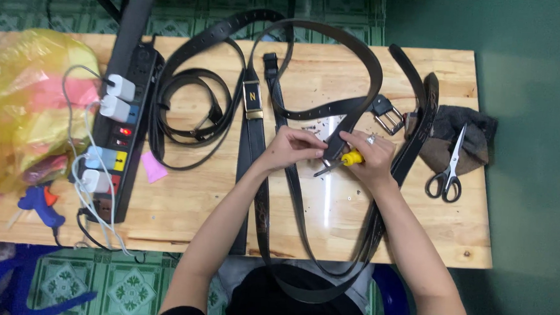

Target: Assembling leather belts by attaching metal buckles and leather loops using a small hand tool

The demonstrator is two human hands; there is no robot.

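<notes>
While the power strip (123,127) lies far left of the black belt (349,119), the left hand (293,148) pinches that belt's strap with fingers closed. Just right, the right hand (370,157) grips a yellow-handled tool (345,160) against it. Scissors (448,173) lie farther right. If the tool slips, it could jab the pinching fingers.

- Pale wooden bench (414,230), glare shining off its middle.
- Green patterned floor tiles (126,289) near and far.
- Plain dark green floor (535,123) right.
</notes>
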